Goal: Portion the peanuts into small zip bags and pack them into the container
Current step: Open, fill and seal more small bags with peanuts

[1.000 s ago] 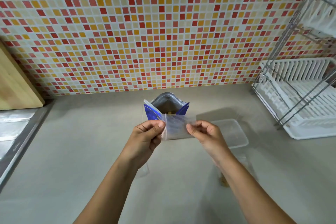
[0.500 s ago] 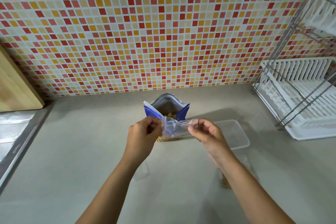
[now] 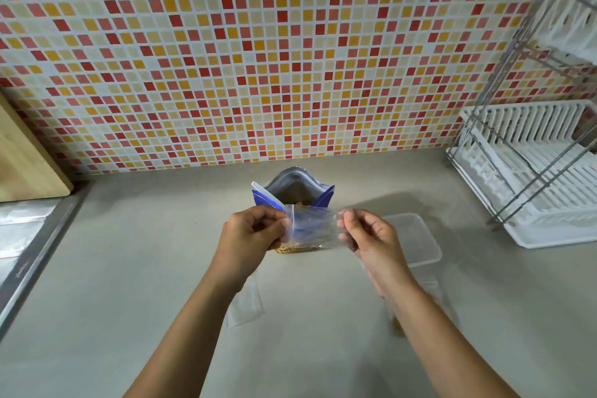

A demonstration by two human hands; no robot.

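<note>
The small zip bag has spread flatter, just in front of the peanut pouch; the left hand and right hand each pinch a top corner. A spare bag lies nearer than the pouch. A careless tug could topple the open pouch and spill peanuts. Right of it the clear container sits unblocked, with the dish rack beyond.

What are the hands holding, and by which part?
A small clear zip bag, pinched by its top corners: left hand at one, right hand at the other.
</note>
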